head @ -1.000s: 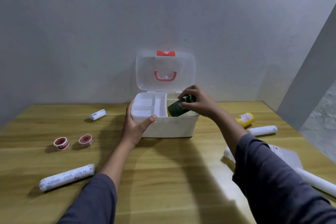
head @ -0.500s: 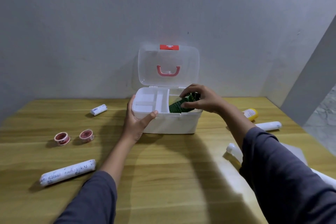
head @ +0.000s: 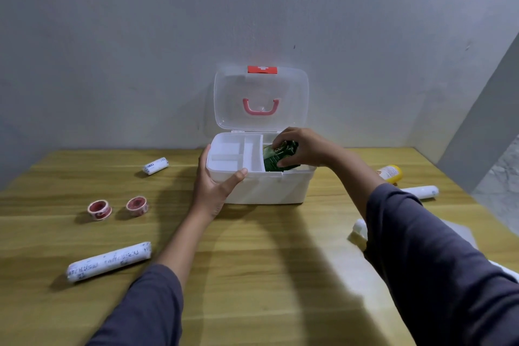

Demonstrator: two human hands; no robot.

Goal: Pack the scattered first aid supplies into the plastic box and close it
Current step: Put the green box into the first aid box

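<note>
Hands work at the open plastic box (head: 261,185) on the tabletop (head: 252,275). Right hand (head: 306,147), fingers closed around a green bottle (head: 278,156), has lowered it deeper into the right compartment; left hand (head: 216,185) still grips the front-left corner. Bandage rolls and tape remain outside.

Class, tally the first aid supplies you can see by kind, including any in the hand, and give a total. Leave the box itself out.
White wrapped bandage rolls: 4 (long, short, right, and one part-hidden by the right sleeve)
Red adhesive tape rolls: 2
Yellow bottle: 1
Dark green packet, held in the right hand over the box: 1
Total: 8
</note>
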